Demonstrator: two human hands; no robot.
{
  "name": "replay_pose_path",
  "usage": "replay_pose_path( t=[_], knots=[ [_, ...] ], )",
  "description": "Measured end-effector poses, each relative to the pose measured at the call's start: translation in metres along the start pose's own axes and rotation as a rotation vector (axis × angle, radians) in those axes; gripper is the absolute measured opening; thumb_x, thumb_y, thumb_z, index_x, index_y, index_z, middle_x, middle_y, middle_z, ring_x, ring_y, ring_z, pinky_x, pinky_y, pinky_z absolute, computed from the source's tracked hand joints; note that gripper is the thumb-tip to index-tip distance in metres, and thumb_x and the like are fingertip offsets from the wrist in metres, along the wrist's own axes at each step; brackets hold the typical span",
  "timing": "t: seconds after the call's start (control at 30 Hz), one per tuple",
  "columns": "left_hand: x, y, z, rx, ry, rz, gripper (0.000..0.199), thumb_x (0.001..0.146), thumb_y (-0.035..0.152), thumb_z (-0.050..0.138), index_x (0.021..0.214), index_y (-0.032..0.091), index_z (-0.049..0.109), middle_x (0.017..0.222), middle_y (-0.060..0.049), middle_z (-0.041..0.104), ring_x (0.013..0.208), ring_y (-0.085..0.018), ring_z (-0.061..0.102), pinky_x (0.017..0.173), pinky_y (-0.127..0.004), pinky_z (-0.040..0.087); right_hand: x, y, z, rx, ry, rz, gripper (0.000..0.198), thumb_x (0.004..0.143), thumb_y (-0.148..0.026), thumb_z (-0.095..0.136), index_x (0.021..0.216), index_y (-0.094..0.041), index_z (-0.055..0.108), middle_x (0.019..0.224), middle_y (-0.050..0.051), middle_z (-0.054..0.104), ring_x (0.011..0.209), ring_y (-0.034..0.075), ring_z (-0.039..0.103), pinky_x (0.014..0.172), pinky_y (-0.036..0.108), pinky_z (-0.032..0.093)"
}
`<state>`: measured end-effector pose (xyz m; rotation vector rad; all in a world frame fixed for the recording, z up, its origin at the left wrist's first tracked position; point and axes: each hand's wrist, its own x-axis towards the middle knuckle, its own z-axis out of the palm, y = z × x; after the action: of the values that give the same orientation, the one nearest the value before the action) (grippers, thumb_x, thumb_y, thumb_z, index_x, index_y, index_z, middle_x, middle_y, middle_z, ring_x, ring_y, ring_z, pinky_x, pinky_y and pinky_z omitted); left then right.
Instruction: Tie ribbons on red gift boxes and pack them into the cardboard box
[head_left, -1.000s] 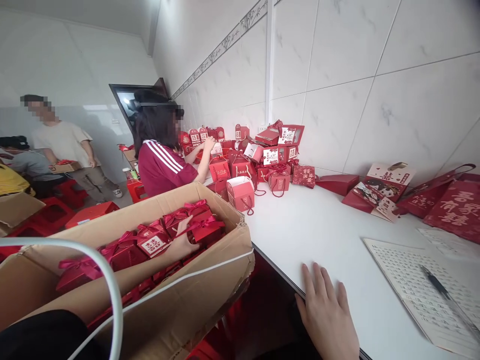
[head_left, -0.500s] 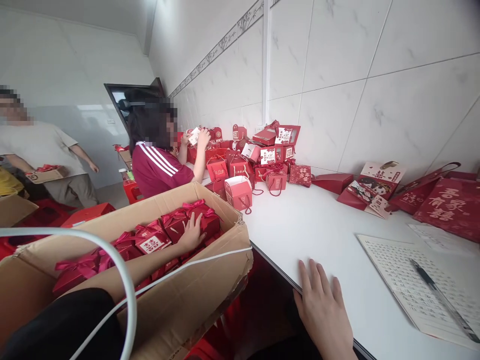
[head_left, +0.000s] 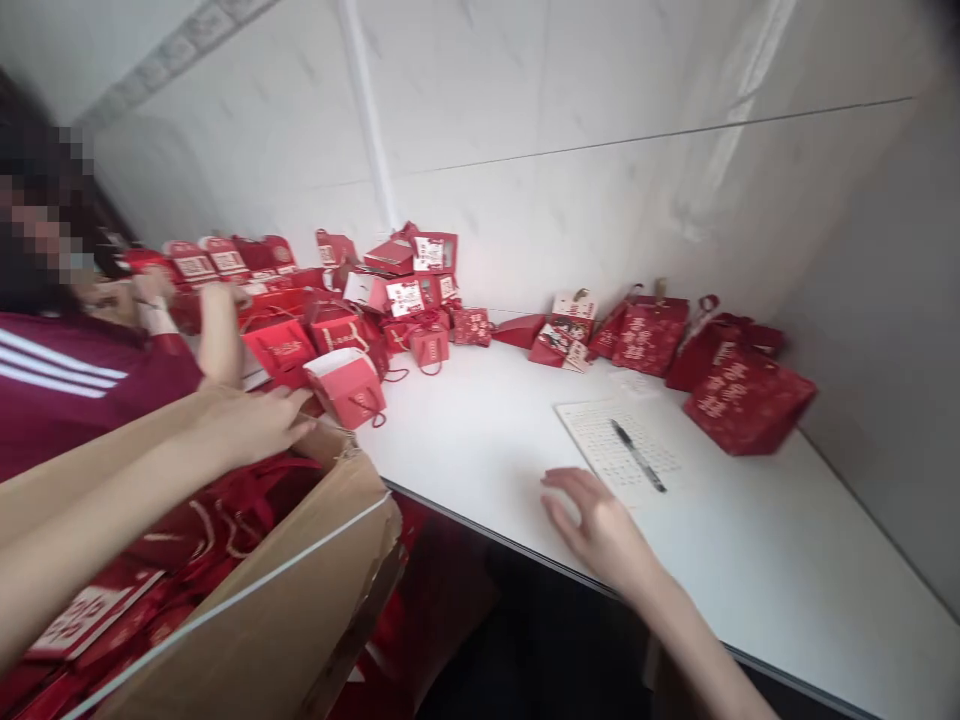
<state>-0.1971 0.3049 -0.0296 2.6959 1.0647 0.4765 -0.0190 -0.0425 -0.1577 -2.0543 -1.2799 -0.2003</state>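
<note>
Nearest you, the cardboard carton [head_left: 292, 600] stands with its open top toward you, its right corner close against the front edge of the table [head_left: 465, 440]; to the right of the carton that edge slants down and away, and a broad bare stretch of white tabletop gives you room to move. Your left hand [head_left: 262, 425] reaches across the carton to its far corner, back of the hand up; its palm is hidden, so you cannot tell whether it grips anything. Your right hand [head_left: 589, 515], well right of the carton, hovers or rests low at the table's front, fingers curved, thumb apart, holding nothing visible. Inside the carton lie the packed red boxes [head_left: 75, 610], glossy, with cord handles and ribbon, and a thin white cord [head_left: 225, 607] runs along its near wall. Right of the carton, beyond your right hand, a slim pen [head_left: 637, 455] lies across a written paper sheet [head_left: 592, 440]. Just behind the carton's far corner sits a pinkish-red card box [head_left: 345, 390] with a rope handle; farther back are a heap of red boxes [head_left: 405, 298] and the smooth, pale wall [head_left: 562, 200].
</note>
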Motion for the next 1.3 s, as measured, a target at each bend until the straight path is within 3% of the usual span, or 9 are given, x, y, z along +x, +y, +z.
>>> replay_pose_path(
  t=[0.1,0.23,0.33,0.47,0.57,0.7,0.87,1.07,1.3],
  knots=[
    [0.015,0.078,0.01,0.342,-0.113,0.345,0.037,0.08,0.036,0.051,0.111,0.017,0.054,0.111,-0.01,0.057,0.103,-0.036,0.054,0.091,-0.054,0.035,0.016,0.037,-0.045,-0.22,0.027,0.259,0.026,0.088,-0.027,0.041,0.094,-0.011,0.06,0.095,0.013,0.06,0.095,0.026,0.057,0.084,0.036,0.044],
    [0.021,0.18,0.059,0.178,-0.245,0.684,0.03,0.077,0.032,0.053,0.103,0.017,0.059,0.11,-0.013,0.058,0.11,-0.036,0.05,0.098,-0.048,0.032,0.03,0.087,-0.069,-0.33,-0.038,0.543,0.042,0.09,-0.035,0.033,0.094,-0.002,0.058,0.088,0.015,0.059,0.09,0.027,0.059,0.076,0.033,0.041],
    [0.027,0.237,0.112,0.035,-0.376,0.697,0.029,0.073,0.03,0.06,0.096,0.013,0.062,0.108,-0.017,0.059,0.114,-0.037,0.048,0.1,-0.049,0.029,0.033,0.113,-0.063,-0.288,-0.063,0.622,0.039,0.083,-0.038,0.052,0.101,-0.003,0.055,0.078,0.012,0.061,0.074,0.025,0.061,0.065,0.029,0.041],
    [0.034,0.281,0.183,-0.057,-0.42,0.713,0.038,0.08,0.036,0.053,0.111,0.015,0.057,0.118,-0.014,0.056,0.113,-0.028,0.051,0.096,-0.038,0.037,0.033,0.125,-0.051,-0.175,-0.049,0.604,0.034,0.075,-0.018,0.057,0.109,-0.012,0.053,0.077,0.008,0.062,0.072,0.023,0.059,0.065,0.027,0.039],
    [0.032,0.291,0.224,-0.142,-0.382,0.685,0.046,0.088,0.041,0.039,0.124,0.013,0.047,0.127,-0.014,0.049,0.118,-0.025,0.047,0.097,-0.035,0.037,0.029,0.13,-0.05,-0.054,0.021,0.569,0.041,0.071,-0.01,0.048,0.111,-0.016,0.054,0.075,0.005,0.061,0.071,0.021,0.057,0.067,0.027,0.038],
    [0.032,0.283,0.256,-0.195,-0.368,0.744,0.05,0.082,0.045,0.053,0.122,0.015,0.05,0.13,-0.011,0.048,0.124,-0.026,0.041,0.105,-0.038,0.029,0.024,0.147,-0.06,0.165,0.189,0.609,0.034,0.074,-0.021,0.036,0.099,-0.017,0.057,0.059,0.0,0.051,0.054,0.017,0.05,0.057,0.027,0.038],
    [0.047,0.271,0.264,-0.208,-0.444,0.864,0.05,0.081,0.046,0.055,0.123,0.018,0.053,0.141,-0.01,0.038,0.133,-0.026,0.028,0.11,-0.037,0.023,0.024,0.147,-0.068,0.49,0.378,0.63,0.029,0.071,-0.038,0.04,0.092,-0.018,0.047,0.071,0.003,0.058,0.069,0.018,0.058,0.066,0.03,0.046],
    [0.056,0.264,0.259,-0.18,-0.493,0.817,0.051,0.082,0.044,0.055,0.126,0.019,0.051,0.146,-0.012,0.03,0.138,-0.027,0.018,0.111,-0.042,0.016,0.019,0.109,-0.042,1.008,0.318,0.595,0.043,0.075,-0.061,0.055,0.079,-0.023,0.033,0.064,-0.001,0.058,0.056,0.015,0.056,0.06,0.029,0.046],
    [0.054,0.263,0.259,-0.194,-0.489,0.794,0.05,0.083,0.044,0.053,0.127,0.019,0.05,0.145,-0.012,0.032,0.137,-0.025,0.022,0.111,-0.042,0.018,0.013,0.106,-0.027,0.67,0.279,0.626,0.046,0.075,-0.064,0.053,0.072,-0.019,0.052,0.066,0.001,0.052,0.057,0.014,0.048,0.051,0.026,0.041]
  ],
)
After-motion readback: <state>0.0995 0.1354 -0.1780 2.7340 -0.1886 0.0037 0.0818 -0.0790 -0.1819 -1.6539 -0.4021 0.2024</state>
